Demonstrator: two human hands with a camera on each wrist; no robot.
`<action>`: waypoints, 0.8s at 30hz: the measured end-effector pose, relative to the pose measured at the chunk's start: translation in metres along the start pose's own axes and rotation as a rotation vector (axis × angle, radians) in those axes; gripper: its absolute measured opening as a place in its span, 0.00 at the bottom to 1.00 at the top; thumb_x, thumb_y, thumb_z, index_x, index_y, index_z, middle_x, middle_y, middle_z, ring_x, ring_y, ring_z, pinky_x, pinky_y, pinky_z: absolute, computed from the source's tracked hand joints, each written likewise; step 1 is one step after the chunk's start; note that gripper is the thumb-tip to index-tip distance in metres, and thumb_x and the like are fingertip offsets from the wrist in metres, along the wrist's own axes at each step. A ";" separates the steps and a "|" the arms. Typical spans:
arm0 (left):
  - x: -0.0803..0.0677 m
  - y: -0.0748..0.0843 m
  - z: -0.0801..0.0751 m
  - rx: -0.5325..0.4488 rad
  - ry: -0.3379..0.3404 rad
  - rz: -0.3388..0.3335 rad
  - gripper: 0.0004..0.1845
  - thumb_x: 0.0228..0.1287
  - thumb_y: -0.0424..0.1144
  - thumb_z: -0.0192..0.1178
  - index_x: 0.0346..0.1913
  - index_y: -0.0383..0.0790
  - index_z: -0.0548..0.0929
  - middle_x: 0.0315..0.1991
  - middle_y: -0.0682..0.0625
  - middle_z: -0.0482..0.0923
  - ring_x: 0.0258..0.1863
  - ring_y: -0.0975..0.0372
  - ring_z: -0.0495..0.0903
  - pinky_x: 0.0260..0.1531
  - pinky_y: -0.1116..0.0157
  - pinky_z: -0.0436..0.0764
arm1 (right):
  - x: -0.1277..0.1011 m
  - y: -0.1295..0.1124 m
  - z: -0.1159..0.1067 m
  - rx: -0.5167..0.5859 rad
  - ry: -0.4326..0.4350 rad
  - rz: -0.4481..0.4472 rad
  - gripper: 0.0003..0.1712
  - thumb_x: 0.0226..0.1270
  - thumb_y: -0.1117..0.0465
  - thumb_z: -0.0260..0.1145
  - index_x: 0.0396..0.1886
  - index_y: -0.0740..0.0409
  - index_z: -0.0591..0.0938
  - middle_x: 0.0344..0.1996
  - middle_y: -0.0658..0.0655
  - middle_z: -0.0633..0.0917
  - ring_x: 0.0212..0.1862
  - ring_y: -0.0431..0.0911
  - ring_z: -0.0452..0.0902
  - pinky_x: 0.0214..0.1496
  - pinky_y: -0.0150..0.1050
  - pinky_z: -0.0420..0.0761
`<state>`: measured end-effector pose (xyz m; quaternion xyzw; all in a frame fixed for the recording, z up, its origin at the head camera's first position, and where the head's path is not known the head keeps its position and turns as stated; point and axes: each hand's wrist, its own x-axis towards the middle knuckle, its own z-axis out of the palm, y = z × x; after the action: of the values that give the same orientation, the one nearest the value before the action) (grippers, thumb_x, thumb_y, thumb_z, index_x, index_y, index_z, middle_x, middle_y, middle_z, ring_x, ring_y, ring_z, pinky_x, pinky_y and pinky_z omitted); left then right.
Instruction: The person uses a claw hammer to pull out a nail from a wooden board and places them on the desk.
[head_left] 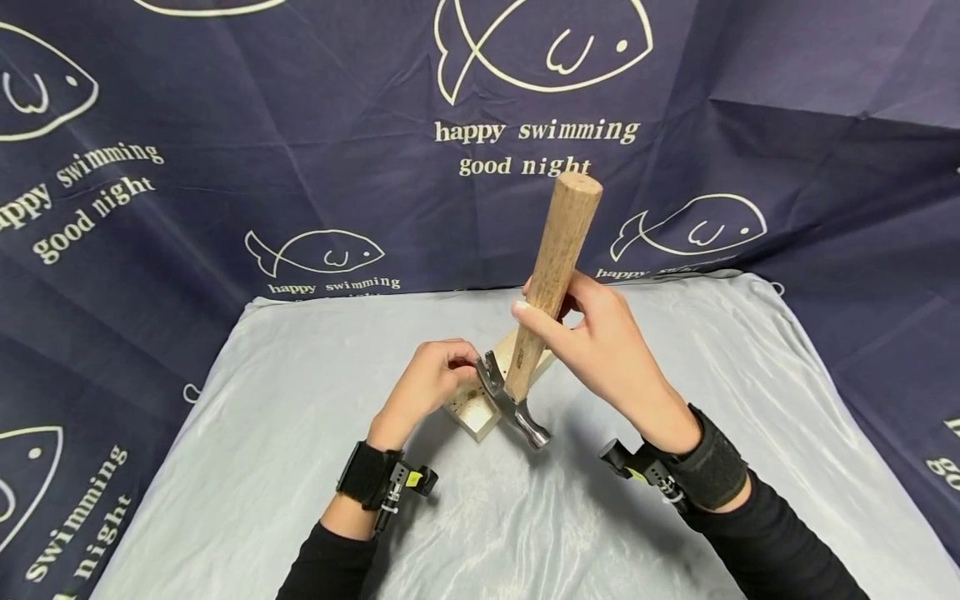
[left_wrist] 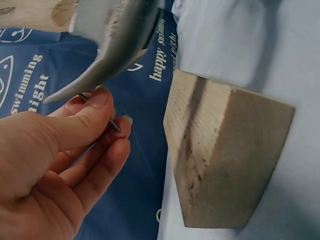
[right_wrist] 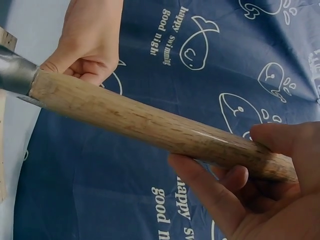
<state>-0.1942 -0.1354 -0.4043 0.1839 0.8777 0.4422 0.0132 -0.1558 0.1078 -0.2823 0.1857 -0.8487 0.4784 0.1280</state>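
My right hand [head_left: 600,350] grips the wooden handle of a claw hammer [head_left: 558,250], whose metal head points down and whose handle end points up. In the right wrist view thumb and fingers wrap the handle [right_wrist: 135,112]. My left hand [head_left: 431,379] pinches a nail [left_wrist: 115,125] between thumb and fingers, its pointed end sticking out in the left wrist view. The hammer's claw [left_wrist: 95,75] is right at the left fingertips. Below both hands a wooden block [head_left: 476,417] lies on the cloth, with several small dark holes in its top face.
A pale, shiny cloth [head_left: 300,467] covers the table. Behind it hangs a dark blue curtain [head_left: 360,150] printed with white fish and lettering. Each wrist wears a black strap with a small camera, the right camera [head_left: 618,457] standing over the cloth.
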 end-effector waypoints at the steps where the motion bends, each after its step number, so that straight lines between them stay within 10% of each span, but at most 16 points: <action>1: 0.000 0.000 -0.001 -0.002 0.002 -0.005 0.02 0.62 0.37 0.71 0.33 0.49 0.90 0.33 0.60 0.88 0.38 0.63 0.85 0.47 0.61 0.83 | 0.000 0.000 0.000 -0.005 0.000 -0.003 0.18 0.68 0.43 0.70 0.51 0.46 0.84 0.42 0.46 0.88 0.41 0.40 0.83 0.36 0.42 0.82; 13: -0.004 0.006 -0.009 -0.006 0.001 -0.020 0.05 0.61 0.37 0.72 0.37 0.53 0.93 0.37 0.60 0.89 0.41 0.66 0.86 0.50 0.61 0.84 | -0.003 0.000 -0.002 -0.027 -0.003 0.005 0.17 0.67 0.43 0.71 0.50 0.43 0.86 0.40 0.43 0.88 0.38 0.40 0.80 0.37 0.38 0.79; 24: -0.006 0.006 -0.014 -0.007 -0.014 -0.183 0.11 0.59 0.44 0.75 0.45 0.54 0.90 0.33 0.57 0.87 0.35 0.62 0.84 0.37 0.61 0.82 | -0.004 0.005 -0.002 -0.044 0.010 0.021 0.17 0.66 0.45 0.72 0.51 0.44 0.86 0.40 0.44 0.89 0.39 0.40 0.80 0.38 0.37 0.78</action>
<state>-0.1892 -0.1451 -0.3923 0.1059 0.8891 0.4411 0.0605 -0.1540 0.1132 -0.2869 0.1713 -0.8601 0.4621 0.1313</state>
